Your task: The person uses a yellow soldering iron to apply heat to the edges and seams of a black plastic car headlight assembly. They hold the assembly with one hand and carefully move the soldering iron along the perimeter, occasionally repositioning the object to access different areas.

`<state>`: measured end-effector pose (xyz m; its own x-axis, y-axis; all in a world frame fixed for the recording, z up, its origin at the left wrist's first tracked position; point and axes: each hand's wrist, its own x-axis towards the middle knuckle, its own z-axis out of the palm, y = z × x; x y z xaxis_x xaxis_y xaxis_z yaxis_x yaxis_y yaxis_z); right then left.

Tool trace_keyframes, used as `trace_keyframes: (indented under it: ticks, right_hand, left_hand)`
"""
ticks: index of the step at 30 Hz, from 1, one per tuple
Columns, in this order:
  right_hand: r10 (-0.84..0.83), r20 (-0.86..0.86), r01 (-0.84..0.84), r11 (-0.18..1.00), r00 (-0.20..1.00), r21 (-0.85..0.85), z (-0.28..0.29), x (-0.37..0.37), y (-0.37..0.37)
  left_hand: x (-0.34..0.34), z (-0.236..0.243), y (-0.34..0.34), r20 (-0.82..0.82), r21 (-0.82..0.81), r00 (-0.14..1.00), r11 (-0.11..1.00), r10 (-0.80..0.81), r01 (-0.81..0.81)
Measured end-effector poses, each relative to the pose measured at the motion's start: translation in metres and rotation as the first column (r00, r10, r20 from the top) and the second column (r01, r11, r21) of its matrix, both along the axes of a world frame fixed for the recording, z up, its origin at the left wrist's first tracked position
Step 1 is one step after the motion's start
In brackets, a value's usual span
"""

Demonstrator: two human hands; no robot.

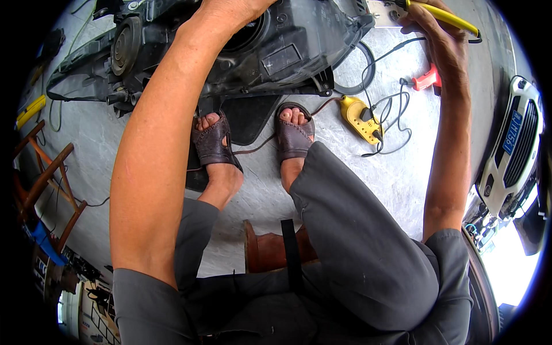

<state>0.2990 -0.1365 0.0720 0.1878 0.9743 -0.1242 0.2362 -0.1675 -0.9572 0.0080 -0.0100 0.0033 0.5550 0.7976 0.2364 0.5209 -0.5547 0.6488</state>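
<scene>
A large black plastic lamp housing (296, 54) fills the upper middle of the view. My left hand (238, 8) is over it at the top edge, its fingers cut off from sight. At the upper right my right hand (431, 26) grips a yellow tool with a dark tip (460, 23), beside a silver metal plate (382, 16) at the housing's corner. A red hand tool with a cord (425, 79) lies on the floor below that hand.
A yellow power strip (359, 121) with tangled cables and a black ring (351, 86) lie on the grey floor (379, 184). A black mat (253, 115) is near my sandalled feet. An orange metal frame (60, 169) stands left; a white car (509, 144) is right.
</scene>
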Motion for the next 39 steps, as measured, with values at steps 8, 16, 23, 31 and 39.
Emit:
trace_keyframes:
  ticks: [8, 16, 23, 31, 39]
  right_hand:
    - [0.078, 0.065, -0.084, 0.992, 0.995, 0.093, 0.021, -0.014, 0.008]
    - [0.278, 0.06, -0.283, 0.953, 0.959, 0.11, 0.036, -0.017, 0.04]
    - [0.413, 0.28, -0.474, 0.857, 0.866, 0.202, 0.046, -0.01, 0.056]
    - [0.373, 0.244, -0.426, 0.877, 0.895, 0.224, 0.05, -0.031, 0.053]
    - [0.195, 0.174, -0.206, 0.977, 0.965, 0.048, 0.053, -0.022, 0.036]
  left_hand:
    - [-0.008, 0.004, 0.0, -0.007, 0.008, 1.0, 1.0, 0.01, -0.01]
    - [-0.009, 0.007, 0.0, -0.018, 0.028, 1.0, 1.0, 0.011, -0.01]
    - [-0.001, 0.003, 0.0, -0.015, -0.009, 1.0, 1.0, 0.016, -0.016]
    - [-0.013, 0.008, 0.0, -0.035, 0.048, 0.999, 0.999, -0.001, 0.003]
    - [-0.002, 0.006, -0.003, -0.029, -0.028, 0.999, 0.999, 0.022, -0.023]
